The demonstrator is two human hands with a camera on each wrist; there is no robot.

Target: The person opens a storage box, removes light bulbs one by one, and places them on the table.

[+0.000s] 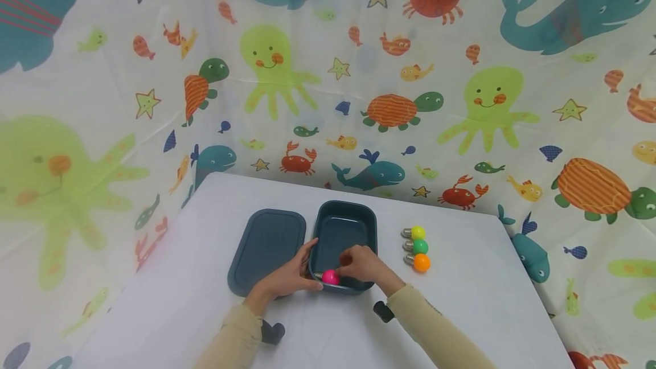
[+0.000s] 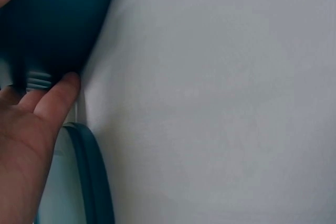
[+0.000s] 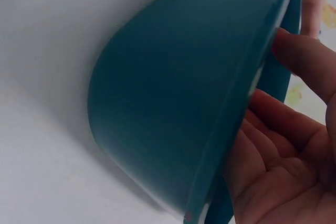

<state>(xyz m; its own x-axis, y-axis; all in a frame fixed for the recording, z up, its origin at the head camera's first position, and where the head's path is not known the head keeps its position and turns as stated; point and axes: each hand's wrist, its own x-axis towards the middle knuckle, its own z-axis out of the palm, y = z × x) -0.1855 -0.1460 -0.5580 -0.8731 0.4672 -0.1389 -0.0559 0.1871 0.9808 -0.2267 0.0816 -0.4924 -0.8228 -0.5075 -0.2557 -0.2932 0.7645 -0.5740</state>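
A dark teal plastic container (image 1: 342, 238) stands on the table with its inside facing up. My left hand (image 1: 287, 278) grips its front left corner, the thumb at the front and the fingers along the left side. In the left wrist view, fingers (image 2: 58, 98) lie against the container's wall. My right hand (image 1: 361, 263) reaches over the rim into the front of the container. Its fingertips pinch a pink light bulb (image 1: 330, 277), whose screw base points left. In the right wrist view, the rim hides the fingertips and the bulb.
A matching dark lid (image 1: 269, 249) lies flat left of the container. To the right, a yellow bulb (image 1: 418, 233), a green bulb (image 1: 420, 246) and an orange bulb (image 1: 422, 262) lie in a column. A sea-animal curtain (image 1: 318, 84) hangs behind the white table (image 1: 471, 295).
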